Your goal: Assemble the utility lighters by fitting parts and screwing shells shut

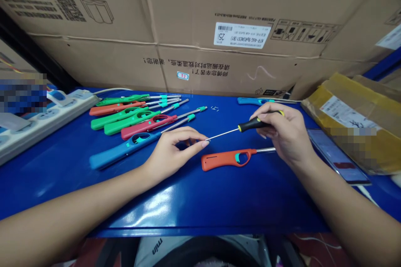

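My right hand (pixel 283 131) grips a screwdriver (pixel 255 123) by its black and yellow handle, with the thin shaft pointing left. At the shaft's tip, my left hand (pixel 177 146) pinches with thumb and forefinger; whether a small part sits there is too small to tell. Just below the shaft lies an orange gas lighter (pixel 221 160) with a teal trigger and metal tube, its far end hidden behind my right hand. Nearest my left hand is a blue lighter (pixel 115 153), at the front of a row with a red lighter (pixel 138 129) and several green and orange ones.
A few tiny pale pieces (pixel 214 108) lie on the blue table (pixel 219 204). Behind it stands a large cardboard box (pixel 188 16). Another blue lighter (pixel 247 101) rests against the box. A power strip (pixel 46 119) is left; a phone (pixel 336 156) and a taped parcel (pixel 354 121) are right.
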{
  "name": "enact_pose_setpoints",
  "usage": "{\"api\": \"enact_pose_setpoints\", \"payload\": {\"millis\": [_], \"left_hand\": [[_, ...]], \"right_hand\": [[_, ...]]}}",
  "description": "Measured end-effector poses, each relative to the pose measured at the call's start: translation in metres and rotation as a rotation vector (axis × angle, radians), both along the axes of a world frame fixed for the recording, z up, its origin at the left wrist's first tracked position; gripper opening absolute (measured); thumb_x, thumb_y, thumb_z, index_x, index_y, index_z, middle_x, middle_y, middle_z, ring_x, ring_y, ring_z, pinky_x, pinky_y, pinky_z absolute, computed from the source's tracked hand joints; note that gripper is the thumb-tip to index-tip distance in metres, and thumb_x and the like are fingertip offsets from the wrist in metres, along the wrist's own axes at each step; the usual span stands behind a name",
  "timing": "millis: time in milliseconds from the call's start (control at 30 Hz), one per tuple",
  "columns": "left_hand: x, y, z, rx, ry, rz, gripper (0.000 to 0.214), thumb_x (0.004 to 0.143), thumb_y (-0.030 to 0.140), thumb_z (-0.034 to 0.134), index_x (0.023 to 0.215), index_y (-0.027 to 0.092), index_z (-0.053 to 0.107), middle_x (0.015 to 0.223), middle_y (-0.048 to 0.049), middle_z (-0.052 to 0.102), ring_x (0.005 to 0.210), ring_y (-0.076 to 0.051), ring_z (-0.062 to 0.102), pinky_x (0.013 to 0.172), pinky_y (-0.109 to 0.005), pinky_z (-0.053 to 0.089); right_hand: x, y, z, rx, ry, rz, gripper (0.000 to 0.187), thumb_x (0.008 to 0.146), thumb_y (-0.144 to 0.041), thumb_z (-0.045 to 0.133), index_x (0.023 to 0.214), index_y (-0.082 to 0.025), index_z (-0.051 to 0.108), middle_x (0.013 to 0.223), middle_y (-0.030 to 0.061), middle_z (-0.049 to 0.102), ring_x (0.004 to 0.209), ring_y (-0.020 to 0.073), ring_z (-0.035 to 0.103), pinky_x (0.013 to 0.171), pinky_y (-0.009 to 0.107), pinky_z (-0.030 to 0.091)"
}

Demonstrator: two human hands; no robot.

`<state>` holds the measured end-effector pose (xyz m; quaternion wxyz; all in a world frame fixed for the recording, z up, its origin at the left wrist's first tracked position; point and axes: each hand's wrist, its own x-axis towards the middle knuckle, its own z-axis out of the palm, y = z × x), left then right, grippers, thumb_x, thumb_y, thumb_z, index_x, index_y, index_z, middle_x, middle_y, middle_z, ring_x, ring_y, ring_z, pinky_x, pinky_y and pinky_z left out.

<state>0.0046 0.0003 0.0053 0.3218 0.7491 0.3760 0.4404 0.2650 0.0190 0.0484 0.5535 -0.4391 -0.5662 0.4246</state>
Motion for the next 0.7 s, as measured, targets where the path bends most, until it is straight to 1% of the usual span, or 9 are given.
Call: {"api": "enact_pose_setpoints", "payload": {"millis": [133, 233, 333, 433, 533, 700], "left_hand": [[0.0, 0.001, -0.003, 0.048, 0.03, -0.008, 0.008, 0.09, 0.023, 0.073, 0.088, 0.017, 0.077, 0.087, -0.0027, 0.076, 0.078, -0.012, 0.067, 0.071, -0.022, 0.051], [0.0, 0.002, -0.005, 0.065, 0.05, -0.007, 0.007, 0.089, 0.023, 0.074, 0.087, 0.016, 0.076, 0.086, -0.0025, 0.075, 0.077, -0.011, 0.065, 0.071, -0.022, 0.051], [0.0, 0.001, -0.007, 0.063, 0.055, -0.009, 0.008, 0.088, 0.023, 0.075, 0.085, 0.015, 0.075, 0.083, -0.002, 0.073, 0.075, -0.011, 0.064, 0.07, -0.022, 0.051], [0.0, 0.001, -0.006, 0.064, 0.066, -0.011, 0.008, 0.088, 0.023, 0.075, 0.086, 0.016, 0.075, 0.083, -0.0017, 0.073, 0.075, -0.011, 0.064, 0.07, -0.023, 0.051], [-0.001, 0.0, -0.006, 0.063, 0.084, -0.009, 0.007, 0.088, 0.024, 0.075, 0.088, 0.016, 0.076, 0.084, -0.0018, 0.074, 0.075, -0.011, 0.065, 0.071, -0.023, 0.052], [-0.002, -0.002, -0.005, 0.075, 0.104, -0.004, 0.006, 0.087, 0.023, 0.077, 0.089, 0.017, 0.078, 0.083, -0.0012, 0.075, 0.074, -0.011, 0.066, 0.07, -0.022, 0.052]], "right_hand": [[-0.002, 0.001, -0.003, 0.051, -0.019, -0.028, 0.006, 0.075, -0.023, 0.074, 0.072, -0.018, 0.073, 0.048, -0.0052, 0.047, 0.04, 0.0068, 0.037, 0.04, 0.023, 0.027], [-0.006, 0.0, -0.003, 0.131, -0.041, -0.04, 0.016, 0.078, -0.034, 0.08, 0.081, -0.019, 0.073, 0.055, -0.0047, 0.053, 0.042, 0.0071, 0.042, 0.04, 0.024, 0.033], [-0.01, -0.003, -0.002, 0.23, -0.122, -0.012, 0.024, 0.084, -0.043, 0.076, 0.086, -0.021, 0.07, 0.062, -0.0034, 0.058, 0.044, 0.0093, 0.051, 0.041, 0.026, 0.043], [-0.012, -0.005, -0.003, 0.287, -0.128, 0.036, 0.024, 0.089, -0.047, 0.071, 0.087, -0.024, 0.066, 0.068, -0.0026, 0.061, 0.047, 0.0114, 0.059, 0.045, 0.028, 0.05], [-0.012, -0.004, -0.005, 0.304, -0.099, 0.048, 0.02, 0.09, -0.045, 0.07, 0.087, -0.025, 0.065, 0.071, -0.0025, 0.062, 0.046, 0.0115, 0.06, 0.043, 0.028, 0.051], [-0.012, -0.003, -0.006, 0.325, -0.1, 0.028, 0.019, 0.09, -0.043, 0.071, 0.085, -0.025, 0.065, 0.073, -0.0017, 0.062, 0.045, 0.0115, 0.06, 0.041, 0.028, 0.05]]}}
